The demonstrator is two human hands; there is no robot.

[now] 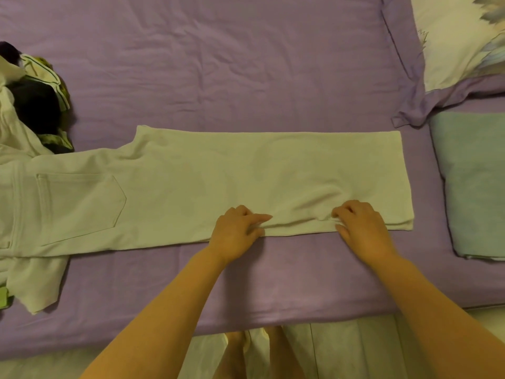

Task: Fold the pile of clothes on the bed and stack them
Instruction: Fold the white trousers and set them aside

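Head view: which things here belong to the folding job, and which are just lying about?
Job:
white trousers, gripped at the near edge by left hand and right hand
unfolded clothes pile

Lying about:
patterned pillow
pale blue pillow

Trousers lie flat across the bed, waist left, hems right. Clothes pile at far left, touching the waist end; folded towel right of hems, pillow behind it. Left hand and right hand on the near leg edge.
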